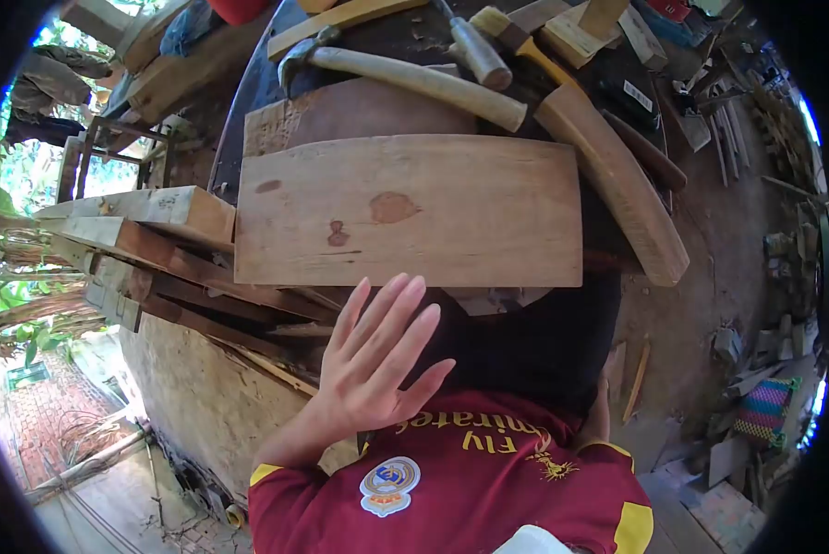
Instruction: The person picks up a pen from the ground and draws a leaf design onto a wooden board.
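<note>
My left hand (373, 355) is held out with the fingers stretched and the thumb apart, and nothing is in it. Its fingertips overlap the near edge of a flat wooden board (488, 212); I cannot tell whether they touch it. The board has a gently curved far edge and dark knots on its face. Of my right arm (602, 415) only a little shows beside my dark trousers, and the hand is hidden. Beyond the board lie a claw hammer (405, 78) with a wooden handle and a chisel-like tool (477, 54) with a thick handle.
A curved wooden piece (617, 185) lies right of the board. A brush (502, 26) and wood blocks (580, 37) are at the back. Stacked timber (146, 208) juts out on the left. A woven striped item (767, 408) sits on the ground at right.
</note>
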The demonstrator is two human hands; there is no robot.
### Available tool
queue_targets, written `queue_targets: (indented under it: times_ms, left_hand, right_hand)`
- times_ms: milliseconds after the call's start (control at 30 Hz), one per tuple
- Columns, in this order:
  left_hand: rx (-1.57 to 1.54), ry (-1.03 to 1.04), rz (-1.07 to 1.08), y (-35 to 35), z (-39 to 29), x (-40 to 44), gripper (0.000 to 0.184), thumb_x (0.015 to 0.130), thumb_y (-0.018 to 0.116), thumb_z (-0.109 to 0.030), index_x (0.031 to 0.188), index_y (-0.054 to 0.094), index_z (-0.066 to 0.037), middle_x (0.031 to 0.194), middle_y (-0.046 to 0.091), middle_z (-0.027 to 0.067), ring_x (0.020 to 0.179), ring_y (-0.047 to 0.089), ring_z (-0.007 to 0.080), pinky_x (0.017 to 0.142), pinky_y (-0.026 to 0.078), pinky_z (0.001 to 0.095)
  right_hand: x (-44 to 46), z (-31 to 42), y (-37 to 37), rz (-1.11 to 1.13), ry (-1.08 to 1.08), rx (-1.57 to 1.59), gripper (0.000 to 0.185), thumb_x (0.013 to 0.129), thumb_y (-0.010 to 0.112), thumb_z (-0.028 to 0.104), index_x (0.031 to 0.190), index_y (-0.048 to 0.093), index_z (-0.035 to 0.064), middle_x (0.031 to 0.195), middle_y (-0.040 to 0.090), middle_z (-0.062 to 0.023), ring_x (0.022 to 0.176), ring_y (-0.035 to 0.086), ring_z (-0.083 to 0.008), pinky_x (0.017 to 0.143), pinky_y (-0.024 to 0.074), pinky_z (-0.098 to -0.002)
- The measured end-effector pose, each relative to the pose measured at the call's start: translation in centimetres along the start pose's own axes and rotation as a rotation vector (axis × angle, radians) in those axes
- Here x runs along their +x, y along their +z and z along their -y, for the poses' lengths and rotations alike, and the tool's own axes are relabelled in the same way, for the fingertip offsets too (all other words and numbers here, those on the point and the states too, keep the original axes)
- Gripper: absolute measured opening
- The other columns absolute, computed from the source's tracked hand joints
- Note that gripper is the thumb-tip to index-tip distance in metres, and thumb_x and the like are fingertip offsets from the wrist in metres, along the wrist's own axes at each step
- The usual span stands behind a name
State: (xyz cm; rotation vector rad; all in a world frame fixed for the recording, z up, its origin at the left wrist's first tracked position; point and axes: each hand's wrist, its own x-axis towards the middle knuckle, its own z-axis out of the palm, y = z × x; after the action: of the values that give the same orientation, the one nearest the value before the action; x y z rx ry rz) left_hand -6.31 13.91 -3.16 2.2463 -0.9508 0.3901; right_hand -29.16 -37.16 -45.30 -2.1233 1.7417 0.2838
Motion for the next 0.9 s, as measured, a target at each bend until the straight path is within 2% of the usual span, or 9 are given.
queue_targets:
  times_ms: [167, 267, 367, 467, 567, 667, 767, 867, 900]
  left_hand:
    - [-0.036, -0.037, -0.171, -0.1, 2.3, -0.7, 0.056, 0.079, 0.079, -0.019, 0.127, 0.060, 0.004, 0.129, 0.062, 0.0249, 0.123, 0.059, 0.0410, 0.108, 0.040, 0.0533]
    - [-0.011, -0.053, -0.226, -0.4, 3.4, -0.8, 0.055, 0.080, 0.078, -0.018, 0.127, 0.060, 0.004, 0.129, 0.062, 0.0250, 0.124, 0.059, 0.0410, 0.108, 0.040, 0.0528]
    - [0.026, -0.078, -0.294, -1.4, 4.3, -0.8, 0.054, 0.081, 0.076, -0.016, 0.127, 0.059, 0.007, 0.130, 0.061, 0.0268, 0.124, 0.058, 0.0414, 0.107, 0.042, 0.0519]
    - [0.056, -0.107, -0.356, -2.4, 5.6, -1.0, 0.055, 0.081, 0.074, -0.013, 0.127, 0.057, 0.011, 0.130, 0.060, 0.0290, 0.124, 0.058, 0.0434, 0.106, 0.044, 0.0510]
    - [0.025, -0.129, -0.359, -2.9, 6.3, -1.3, 0.051, 0.088, 0.068, -0.006, 0.133, 0.050, 0.012, 0.137, 0.054, 0.0299, 0.129, 0.053, 0.0401, 0.109, 0.041, 0.0477]
    - [0.015, -0.141, -0.377, -2.6, 6.6, -1.5, 0.049, 0.090, 0.067, -0.004, 0.133, 0.050, 0.012, 0.137, 0.054, 0.0292, 0.129, 0.053, 0.0386, 0.109, 0.041, 0.0473]
    - [0.017, -0.148, -0.431, -2.3, 6.6, -2.1, 0.044, 0.092, 0.065, -0.003, 0.130, 0.052, 0.013, 0.134, 0.057, 0.0287, 0.126, 0.056, 0.0378, 0.109, 0.042, 0.0472]
    - [-0.062, -0.178, -0.524, -2.1, 6.3, -3.2, 0.038, 0.094, 0.062, -0.002, 0.127, 0.053, 0.013, 0.129, 0.060, 0.0282, 0.121, 0.059, 0.0361, 0.107, 0.044, 0.0463]
    - [-0.109, -0.190, -0.555, -1.8, 6.2, -3.6, 0.036, 0.094, 0.061, -0.001, 0.126, 0.054, 0.014, 0.127, 0.062, 0.0280, 0.120, 0.060, 0.0354, 0.106, 0.045, 0.0459]
  right_hand:
    - [2.6, -4.2, 0.2, 0.014, -0.063, 0.083, 0.059, 0.091, 0.052, 0.060, 0.119, 0.070, 0.0111, 0.116, 0.070, -0.0146, 0.109, 0.066, -0.0304, 0.088, 0.0520, -0.0459]
    - [9.1, -11.3, 2.6, 0.066, -0.287, 0.280, 0.060, 0.091, 0.052, 0.060, 0.120, 0.070, 0.0110, 0.117, 0.070, -0.0143, 0.110, 0.066, -0.0301, 0.089, 0.0518, -0.0458]
    - [5.4, -10.6, -0.8, -0.559, -1.093, -0.112, 0.043, 0.096, 0.056, 0.041, 0.104, 0.074, 0.0031, 0.096, 0.074, -0.0169, 0.086, 0.070, -0.0354, 0.080, 0.0531, -0.0469]
    - [-5.2, 0.6, -6.5, -0.193, -0.003, -0.130, 0.051, 0.087, 0.063, 0.051, 0.109, 0.075, 0.0060, 0.107, 0.073, -0.0150, 0.108, 0.067, -0.0286, 0.091, 0.0513, -0.0444]
    - [-5.1, -1.2, -6.4, -0.079, -0.135, -0.005, 0.049, 0.083, 0.069, 0.050, 0.104, 0.077, 0.0060, 0.101, 0.074, -0.0163, 0.105, 0.068, -0.0298, 0.092, 0.0515, -0.0430]
    - [-5.1, -1.2, -6.7, 0.003, -0.036, 0.103, 0.052, 0.080, 0.071, 0.053, 0.101, 0.078, 0.0063, 0.102, 0.074, -0.0187, 0.105, 0.068, -0.0321, 0.093, 0.0513, -0.0428]
    - [-2.1, -4.6, -5.2, -0.195, -0.241, 0.072, 0.040, 0.081, 0.076, 0.040, 0.095, 0.078, 0.0017, 0.093, 0.074, -0.0198, 0.087, 0.073, -0.0283, 0.083, 0.0549, -0.0363]
    - [-1.8, -1.5, -7.2, -0.380, -0.116, -0.042, 0.033, 0.083, 0.075, 0.034, 0.093, 0.078, 0.0031, 0.094, 0.075, -0.0174, 0.084, 0.072, -0.0251, 0.077, 0.0556, -0.0362]
    - [1.8, -3.4, -6.9, -0.486, -0.276, -0.024, 0.041, 0.085, 0.070, 0.043, 0.092, 0.078, 0.0035, 0.096, 0.074, -0.0191, 0.088, 0.071, -0.0299, 0.081, 0.0543, -0.0405]
